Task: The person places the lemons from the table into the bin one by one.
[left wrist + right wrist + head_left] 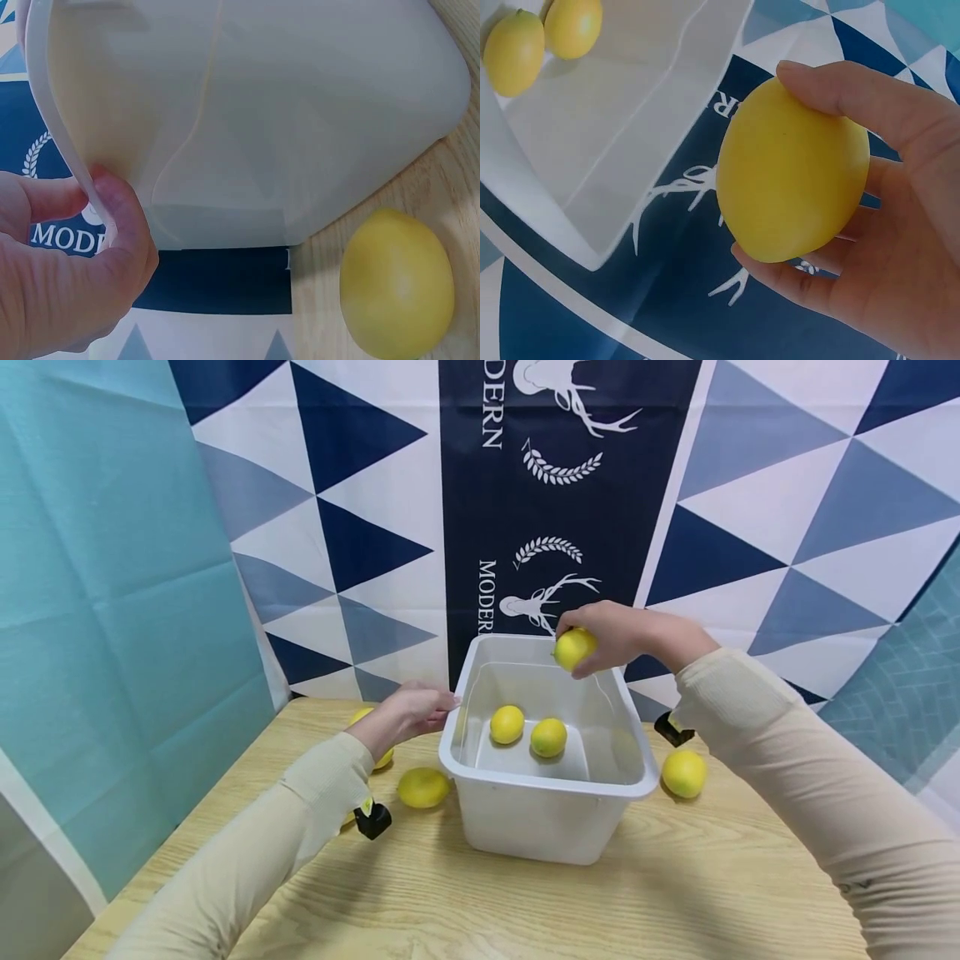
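Note:
A white plastic bin (540, 818) stands on the table with two yellow lemons, one (507, 725) left of the other (549, 737), on its floor. The left hand (416, 708) pinches the bin's left rim; in the left wrist view the thumb and a finger of that hand (82, 262) lie on either side of the rim (64, 142). Above the bin's back right corner, the right hand (611, 633) grips a lemon (575, 648). The right wrist view shows this lemon (791, 172) between the thumb and fingers of the hand (900, 195).
One lemon (423, 787) lies left of the bin, and others (382, 758) are partly hidden behind the left forearm. Another lemon (684, 774) rests right of the bin. A patterned cloth (375, 527) hangs behind the wooden table (420, 893).

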Available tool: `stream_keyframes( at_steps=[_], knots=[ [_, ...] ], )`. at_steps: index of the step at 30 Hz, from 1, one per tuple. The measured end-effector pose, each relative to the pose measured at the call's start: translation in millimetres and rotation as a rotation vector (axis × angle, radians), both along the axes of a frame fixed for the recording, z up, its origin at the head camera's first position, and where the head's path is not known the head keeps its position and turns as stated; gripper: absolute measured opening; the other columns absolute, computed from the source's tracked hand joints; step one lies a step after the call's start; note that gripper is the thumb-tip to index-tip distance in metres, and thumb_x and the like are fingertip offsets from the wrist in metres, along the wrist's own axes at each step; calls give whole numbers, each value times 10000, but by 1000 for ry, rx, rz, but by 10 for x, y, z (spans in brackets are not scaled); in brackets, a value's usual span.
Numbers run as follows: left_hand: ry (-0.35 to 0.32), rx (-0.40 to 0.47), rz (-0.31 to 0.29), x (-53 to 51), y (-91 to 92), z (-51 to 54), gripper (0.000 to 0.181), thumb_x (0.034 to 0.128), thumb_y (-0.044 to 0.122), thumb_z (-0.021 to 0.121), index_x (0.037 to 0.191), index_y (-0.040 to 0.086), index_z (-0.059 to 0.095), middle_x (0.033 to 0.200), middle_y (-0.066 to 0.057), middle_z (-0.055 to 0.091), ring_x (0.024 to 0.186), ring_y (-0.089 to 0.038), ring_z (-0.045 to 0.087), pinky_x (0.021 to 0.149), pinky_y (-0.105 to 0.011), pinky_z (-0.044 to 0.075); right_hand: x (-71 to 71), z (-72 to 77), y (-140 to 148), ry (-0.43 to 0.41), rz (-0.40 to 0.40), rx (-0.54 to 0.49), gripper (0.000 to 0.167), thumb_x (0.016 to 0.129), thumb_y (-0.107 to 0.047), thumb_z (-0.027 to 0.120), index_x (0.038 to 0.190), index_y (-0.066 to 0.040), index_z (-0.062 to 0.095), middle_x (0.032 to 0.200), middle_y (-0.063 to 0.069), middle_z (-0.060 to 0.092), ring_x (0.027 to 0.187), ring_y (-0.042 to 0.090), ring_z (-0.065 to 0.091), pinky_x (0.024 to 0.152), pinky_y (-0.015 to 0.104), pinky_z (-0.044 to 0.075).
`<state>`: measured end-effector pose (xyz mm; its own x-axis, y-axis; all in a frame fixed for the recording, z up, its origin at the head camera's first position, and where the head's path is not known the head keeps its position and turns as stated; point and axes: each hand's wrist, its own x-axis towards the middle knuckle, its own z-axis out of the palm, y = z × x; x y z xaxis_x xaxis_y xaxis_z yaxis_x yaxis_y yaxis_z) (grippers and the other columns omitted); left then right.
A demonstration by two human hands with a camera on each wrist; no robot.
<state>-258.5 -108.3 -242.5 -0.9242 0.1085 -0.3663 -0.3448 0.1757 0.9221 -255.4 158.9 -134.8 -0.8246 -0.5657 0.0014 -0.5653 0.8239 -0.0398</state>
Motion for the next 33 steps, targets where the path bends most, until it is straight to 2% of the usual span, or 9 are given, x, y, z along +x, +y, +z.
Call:
stream_keyframes(
  at_steps=[7,13,20,33],
  knots=[
    [16,-7,-10,10,3,-4,351,942,102,585,1271,-19,561,1165,-117,574,952,-179,570,1027,-313,503,-71,-158,-60,-33,-1,3,471,780,-159,775,1206,-111,579,1126,103,628,979,260,544,899,440,529],
    [14,-21,-10,14,4,-2,344,936,114,597,1257,-7,571,1190,-120,574,962,-191,571,1021,-317,507,-152,-253,-125,-24,8,-22,482,774,-160,775,1210,-108,576,1128,100,627,990,262,542,910,437,523],
    [16,-28,-12,9,8,-9,348,934,114,596,1258,-9,565,1197,-124,572,948,-191,561,1028,-318,503,-264,-325,-172,4,7,-66,488,784,-139,764,1217,-72,550,1146,134,610,1012,284,538,935,458,517],
    [13,-27,-22,14,1,-7,350,944,126,587,1266,-6,552,1229,-131,577,970,-190,577,1029,-317,503,-453,-417,-185,20,-64,-128,527,784,-144,762,1245,-54,523,1199,156,572,1052,309,514,955,469,507]
  ],
)
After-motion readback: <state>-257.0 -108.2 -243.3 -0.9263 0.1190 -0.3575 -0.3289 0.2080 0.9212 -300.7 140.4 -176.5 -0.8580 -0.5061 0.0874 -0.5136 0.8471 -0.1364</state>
